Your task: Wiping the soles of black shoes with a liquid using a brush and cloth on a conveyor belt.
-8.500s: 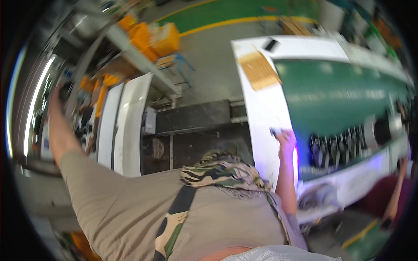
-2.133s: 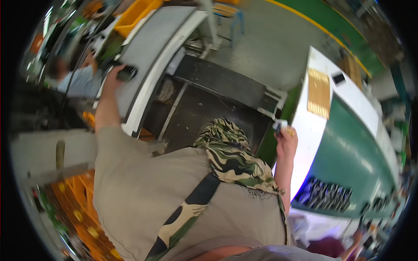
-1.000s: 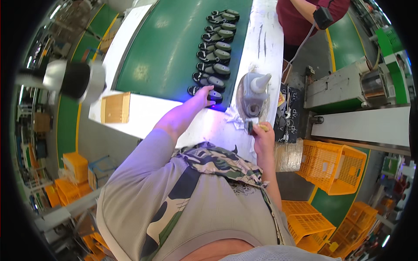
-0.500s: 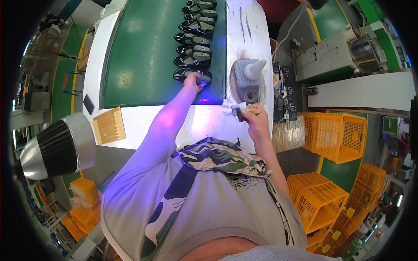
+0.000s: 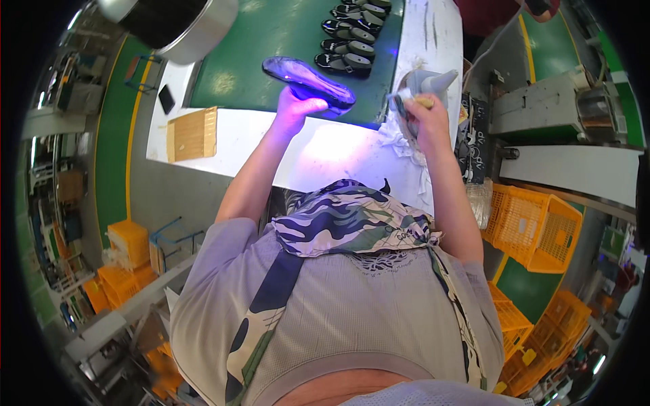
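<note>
One dark shoe [image 5: 311, 82] is held near 12 o'clock, seemingly clear of the white counter [image 5: 233, 137], and is bathed in violet light. It is gripped by the left hand [image 5: 296, 110], which is closed around its middle; the thumb is laid along the near edge, while the other fingers are mostly hidden beneath. The shoe is tilted, its higher end toward 10 o'clock and its lower end toward 4. Whether the sole or the opening is turned up cannot be told in the glare.

Between 1 and 2 o'clock, a small tool [image 5: 405, 103] with a yellowish handle, perhaps a brush, is pinched in the closed right hand [image 5: 430, 120]. A grey bottle [image 5: 439, 82] with a tapered spout is placed just beyond, and crumpled white tissue [image 5: 395, 137] is left just beside that hand. At 12 o'clock, more shoes [image 5: 347, 64] are lined up on the green panel [image 5: 237, 74]. A brown cardboard piece [image 5: 191, 134] is set near 10 o'clock.

The held shoe is judged light, with a fairly stiff sole and a softer upper that could be dented by squeezing. If its finish is glossy, as on the lined-up pairs, it may be slippery and easily smudged; it is best taken at the waist, by the sole edges.
</note>
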`<state>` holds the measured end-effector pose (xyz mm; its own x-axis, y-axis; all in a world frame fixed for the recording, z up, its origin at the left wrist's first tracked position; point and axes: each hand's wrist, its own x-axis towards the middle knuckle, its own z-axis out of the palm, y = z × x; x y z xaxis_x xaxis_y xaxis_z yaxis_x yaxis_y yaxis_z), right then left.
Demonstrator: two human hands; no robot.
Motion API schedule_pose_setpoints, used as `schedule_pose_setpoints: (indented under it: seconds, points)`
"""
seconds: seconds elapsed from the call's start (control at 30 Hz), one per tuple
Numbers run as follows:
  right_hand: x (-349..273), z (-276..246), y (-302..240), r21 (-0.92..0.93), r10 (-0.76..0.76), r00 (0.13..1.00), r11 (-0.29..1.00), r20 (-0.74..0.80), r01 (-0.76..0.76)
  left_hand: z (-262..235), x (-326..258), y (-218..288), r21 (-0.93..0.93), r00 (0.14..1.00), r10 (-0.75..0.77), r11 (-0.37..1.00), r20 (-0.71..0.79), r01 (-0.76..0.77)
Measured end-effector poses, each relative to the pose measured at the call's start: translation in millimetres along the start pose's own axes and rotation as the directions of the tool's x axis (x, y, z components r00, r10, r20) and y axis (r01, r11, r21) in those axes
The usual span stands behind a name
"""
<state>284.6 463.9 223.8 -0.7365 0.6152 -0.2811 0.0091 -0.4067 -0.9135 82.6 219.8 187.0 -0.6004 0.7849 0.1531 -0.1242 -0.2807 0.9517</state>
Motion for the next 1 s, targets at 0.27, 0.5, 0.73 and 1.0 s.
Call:
schedule_pose_setpoints:
  seconds: [0.27, 0.5, 0.73, 1.0]
  points:
    - [19, 103, -24, 0.045, -0.168, 0.866, 0.985, 0.472, 0.166, 35, -55, 95, 0.846, 0.783, 0.568, 0.261, 0.254, -0.465]
    - [3, 142, -15, 0.029, -0.201, 0.757, 0.972, 0.621, 0.234, 55, -94, 119, 0.925, 0.775, 0.598, 0.138, 0.206, -0.353]
    - [-20, 142, -3, 0.119, -0.013, 0.601, 0.983, 0.799, -0.137, 66, -118, 113, 0.977, 0.796, 0.600, 0.112, 0.078, -0.180]
    - [-39, 146, -19, 0.118, -0.027, 0.506, 0.982, 0.862, -0.148, 70, -145, 101, 0.993, 0.842, 0.532, 0.114, -0.085, 0.029]
